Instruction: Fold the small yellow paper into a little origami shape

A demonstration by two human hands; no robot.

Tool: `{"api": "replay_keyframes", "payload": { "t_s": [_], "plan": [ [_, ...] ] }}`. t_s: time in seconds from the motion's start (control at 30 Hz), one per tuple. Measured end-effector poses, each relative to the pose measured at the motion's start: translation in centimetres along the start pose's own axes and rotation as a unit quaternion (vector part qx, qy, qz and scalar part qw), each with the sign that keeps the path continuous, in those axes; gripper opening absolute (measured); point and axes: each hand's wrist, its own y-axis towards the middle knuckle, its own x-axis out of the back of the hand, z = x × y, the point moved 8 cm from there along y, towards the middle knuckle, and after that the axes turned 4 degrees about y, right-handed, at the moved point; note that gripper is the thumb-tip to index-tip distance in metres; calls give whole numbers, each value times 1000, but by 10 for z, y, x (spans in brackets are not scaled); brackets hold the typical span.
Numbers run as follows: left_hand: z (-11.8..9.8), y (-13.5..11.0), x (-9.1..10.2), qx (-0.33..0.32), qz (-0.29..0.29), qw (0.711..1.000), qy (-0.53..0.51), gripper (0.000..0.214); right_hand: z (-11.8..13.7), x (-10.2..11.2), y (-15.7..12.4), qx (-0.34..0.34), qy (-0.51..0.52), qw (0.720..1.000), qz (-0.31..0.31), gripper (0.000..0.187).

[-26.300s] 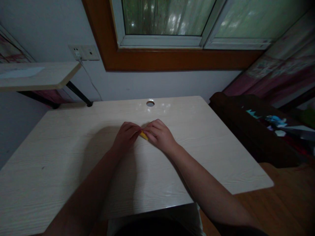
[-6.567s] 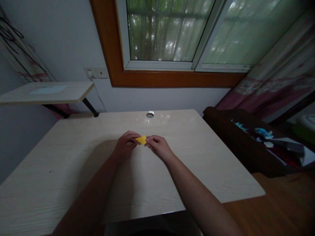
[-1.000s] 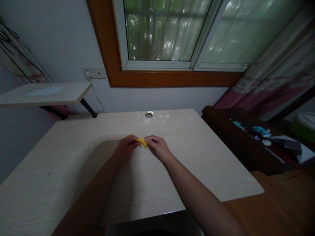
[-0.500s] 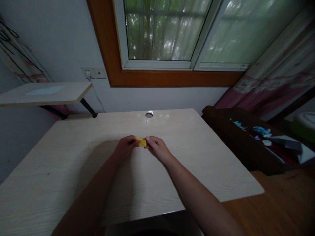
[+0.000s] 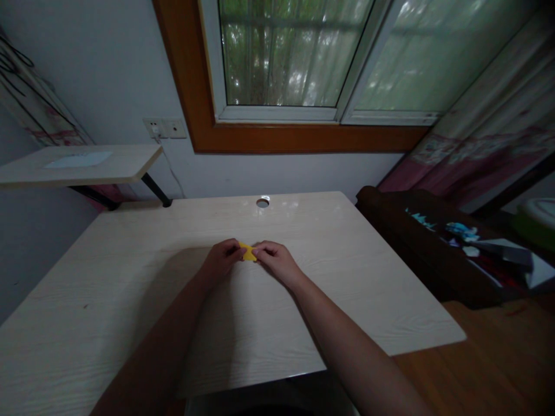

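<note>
Starting nearest: plain desk [image 5: 130, 300] on this side of the grip, crossed by both bare forearms. Then the left hand [image 5: 221, 263] and right hand [image 5: 275, 263], fingertips nearly meeting, each closed in a small pinch on one end of a folded yellow paper [image 5: 248, 253]. Held right between the two grips, low over the desk or maybe resting on it, hard to say in this dim light.

Looks tiny, feather-light and thin. Probably stiff along the creases and floppy elsewhere. Easy to crush or tear, not slippery. Best taken by the edges or corners with fingertips only, pretty much as gripped now.

Long axis running left to right, from one grip to the other, with what seems a little corner poking up and away on the left-grip side. Too small to read the exact shape.

Beyond the grip, well apart: a round cable hole [image 5: 262, 203] in the desk. Far off to the left of the grip, a shelf [image 5: 125, 164] with a wall socket [image 5: 165, 128] above. Furthest back, the window [image 5: 281, 52].
</note>
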Motion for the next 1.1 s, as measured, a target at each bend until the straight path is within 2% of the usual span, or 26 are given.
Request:
{"api": "replay_keyframes", "payload": {
  "t_s": [0.23, 0.43, 0.63, 0.9, 1.1],
  "plan": [
    [-4, 0, 1, -4, -8, 1000, -19, 28, -1, 0, 1, 6, 4, 1000, 3, 29],
    [-2, 1, 1, -21, 4, 1000, 21, 30, 4, -1, 0, 11, -19, 1000, 2, 28],
    [-1, 1, 3, 5, -15, 999, -40, 30, 6, -1, 0, 15, -5, 1000, 0, 32],
    [-4, 2, 12, 21, -40, 998, -35, 33, 3, 0, 1, 23, 20, 999, -14, 24],
    [0, 3, 6, 29, -31, 998, -42, 32, 9, -2, -2, 54, 32, 998, -9, 32]
  ]
}}
